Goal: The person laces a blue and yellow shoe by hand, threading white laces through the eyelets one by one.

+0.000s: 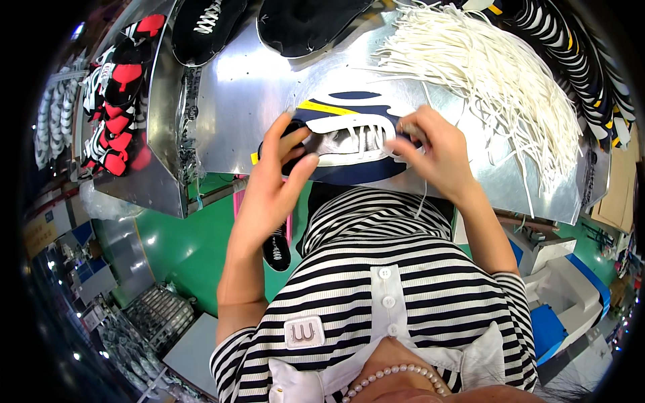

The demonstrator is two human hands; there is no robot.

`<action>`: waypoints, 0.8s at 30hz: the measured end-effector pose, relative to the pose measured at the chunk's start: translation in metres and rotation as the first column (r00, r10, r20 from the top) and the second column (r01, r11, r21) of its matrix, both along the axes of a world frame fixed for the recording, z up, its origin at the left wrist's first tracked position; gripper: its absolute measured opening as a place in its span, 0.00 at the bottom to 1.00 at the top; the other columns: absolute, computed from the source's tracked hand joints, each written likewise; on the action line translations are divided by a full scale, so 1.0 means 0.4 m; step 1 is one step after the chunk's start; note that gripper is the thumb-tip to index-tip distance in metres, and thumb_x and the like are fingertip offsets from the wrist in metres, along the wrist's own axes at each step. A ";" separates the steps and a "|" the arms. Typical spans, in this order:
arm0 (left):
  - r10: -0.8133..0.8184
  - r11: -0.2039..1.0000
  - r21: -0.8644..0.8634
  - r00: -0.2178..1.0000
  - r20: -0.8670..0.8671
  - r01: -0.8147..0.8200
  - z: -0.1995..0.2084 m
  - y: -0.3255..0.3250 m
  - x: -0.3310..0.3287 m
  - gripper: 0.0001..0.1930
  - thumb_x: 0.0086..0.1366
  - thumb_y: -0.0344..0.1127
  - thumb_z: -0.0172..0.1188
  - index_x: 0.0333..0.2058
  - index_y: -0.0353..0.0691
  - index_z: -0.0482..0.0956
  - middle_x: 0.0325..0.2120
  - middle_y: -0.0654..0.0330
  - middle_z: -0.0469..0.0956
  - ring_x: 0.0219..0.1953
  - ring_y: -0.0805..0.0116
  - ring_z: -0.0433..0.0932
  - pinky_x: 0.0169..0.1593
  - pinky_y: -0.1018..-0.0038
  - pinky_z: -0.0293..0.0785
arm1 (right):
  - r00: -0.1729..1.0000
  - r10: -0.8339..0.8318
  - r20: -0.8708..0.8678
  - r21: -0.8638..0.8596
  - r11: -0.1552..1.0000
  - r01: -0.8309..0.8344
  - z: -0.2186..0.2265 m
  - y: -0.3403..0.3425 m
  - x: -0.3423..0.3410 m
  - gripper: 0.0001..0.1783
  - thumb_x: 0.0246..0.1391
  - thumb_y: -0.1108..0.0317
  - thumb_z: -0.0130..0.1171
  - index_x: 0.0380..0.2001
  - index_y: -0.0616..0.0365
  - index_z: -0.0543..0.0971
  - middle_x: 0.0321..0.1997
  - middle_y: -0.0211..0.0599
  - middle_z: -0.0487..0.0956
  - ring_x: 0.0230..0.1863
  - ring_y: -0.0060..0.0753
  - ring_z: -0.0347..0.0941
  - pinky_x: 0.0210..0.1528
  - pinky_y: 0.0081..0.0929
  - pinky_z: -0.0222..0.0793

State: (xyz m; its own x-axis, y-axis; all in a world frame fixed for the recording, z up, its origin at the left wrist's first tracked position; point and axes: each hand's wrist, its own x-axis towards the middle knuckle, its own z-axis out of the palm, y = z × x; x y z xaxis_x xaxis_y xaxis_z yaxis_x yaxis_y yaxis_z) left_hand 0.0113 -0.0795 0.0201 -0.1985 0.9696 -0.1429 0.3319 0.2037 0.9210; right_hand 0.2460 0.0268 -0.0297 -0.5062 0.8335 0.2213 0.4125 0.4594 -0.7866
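A navy and white shoe upper [359,176] with a yellow stripe lies in front of me on the metal table. White lacing crosses its opening in several rows. At its left end, my left hand [272,158] curves round the dark heel part, thumb and fingers at the edge of the opening. Over the right end, my right hand [433,151] has its fingers curled and pinched at a white shoelace [422,201]. The lace's loose end hangs below that hand, over the table's near edge. What lies under the right fingertips is partly hidden.
A large pile of white laces [484,87] covers the table's right side. Stacked dark striped uppers [571,50] stand beyond it. Black shoe pieces [299,27] lie at the far edge. Red, black and white uppers [121,101] are heaped left, past a raised metal edge [171,127].
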 end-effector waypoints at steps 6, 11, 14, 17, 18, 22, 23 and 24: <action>-0.176 0.924 0.112 0.667 -0.724 0.365 -0.011 0.017 0.088 0.21 0.55 0.36 0.70 0.46 0.37 0.76 0.41 0.53 0.78 0.46 0.54 0.76 0.50 0.62 0.70 | 0.989 0.017 0.147 0.044 0.999 -0.024 0.007 -0.062 0.005 0.12 0.46 0.69 0.67 0.34 0.53 0.76 0.27 0.34 0.74 0.28 0.42 0.77 0.28 0.35 0.70; -0.090 0.931 0.194 0.708 -0.700 0.310 -0.097 0.102 0.081 0.09 0.57 0.35 0.65 0.36 0.43 0.79 0.26 0.57 0.78 0.32 0.57 0.79 0.39 0.63 0.71 | 0.904 0.416 0.094 0.050 0.905 -0.422 0.082 -0.106 0.051 0.11 0.47 0.74 0.65 0.36 0.56 0.77 0.28 0.37 0.80 0.25 0.42 0.78 0.30 0.31 0.73; -0.016 0.928 0.268 0.744 -0.668 0.260 -0.120 0.133 0.053 0.09 0.58 0.35 0.65 0.37 0.42 0.79 0.27 0.57 0.78 0.33 0.55 0.78 0.36 0.63 0.73 | 0.831 0.555 0.046 -0.211 0.818 -0.535 0.083 -0.142 0.095 0.13 0.51 0.70 0.64 0.42 0.56 0.80 0.28 0.40 0.82 0.26 0.44 0.79 0.31 0.32 0.73; 0.032 0.941 0.284 0.786 -0.617 0.184 -0.109 0.136 0.038 0.12 0.58 0.34 0.66 0.39 0.36 0.77 0.30 0.53 0.80 0.34 0.54 0.80 0.39 0.65 0.74 | 0.891 0.453 0.010 -0.298 0.852 -0.430 0.080 -0.137 0.127 0.17 0.53 0.69 0.65 0.47 0.56 0.81 0.28 0.39 0.83 0.23 0.35 0.78 0.31 0.27 0.72; 0.047 0.951 0.273 0.810 -0.585 0.142 -0.101 0.139 0.045 0.13 0.59 0.34 0.67 0.40 0.36 0.77 0.32 0.52 0.81 0.35 0.55 0.81 0.39 0.66 0.74 | 0.933 0.360 0.000 -0.410 0.851 -0.329 0.087 -0.131 0.128 0.15 0.54 0.69 0.65 0.46 0.58 0.81 0.28 0.36 0.83 0.23 0.29 0.77 0.31 0.24 0.71; 0.011 0.932 0.321 0.871 -0.490 0.169 -0.075 0.124 0.077 0.17 0.57 0.32 0.70 0.40 0.33 0.73 0.32 0.50 0.81 0.35 0.57 0.82 0.40 0.68 0.75 | 0.956 -0.154 -0.249 -0.414 0.909 0.038 -0.001 -0.072 0.047 0.12 0.55 0.65 0.66 0.39 0.60 0.83 0.26 0.36 0.82 0.25 0.21 0.75 0.31 0.21 0.69; -0.010 0.914 0.355 0.885 -0.465 0.196 -0.074 0.114 0.085 0.17 0.56 0.32 0.71 0.40 0.33 0.74 0.31 0.50 0.81 0.35 0.57 0.82 0.40 0.68 0.75 | 0.962 -0.158 -0.223 -0.340 0.938 0.076 -0.004 -0.051 0.016 0.13 0.52 0.64 0.67 0.37 0.62 0.83 0.25 0.35 0.82 0.26 0.21 0.75 0.32 0.20 0.70; -0.029 0.892 0.382 0.874 -0.486 0.242 -0.057 0.110 0.097 0.17 0.55 0.32 0.71 0.39 0.33 0.75 0.31 0.51 0.81 0.34 0.57 0.82 0.39 0.69 0.75 | 0.965 -0.156 -0.210 -0.376 0.924 0.067 -0.007 -0.035 -0.012 0.12 0.52 0.64 0.67 0.37 0.61 0.83 0.24 0.33 0.81 0.26 0.19 0.74 0.31 0.20 0.69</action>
State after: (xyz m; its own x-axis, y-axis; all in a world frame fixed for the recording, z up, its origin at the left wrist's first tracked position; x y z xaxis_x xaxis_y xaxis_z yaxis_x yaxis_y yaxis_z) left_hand 0.0500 -0.0356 -0.0025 0.0012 0.9350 0.3548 0.7281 -0.2440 0.6406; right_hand 0.2410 0.0130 -0.0327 -0.3766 0.9263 -0.0072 0.2304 0.0861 -0.9693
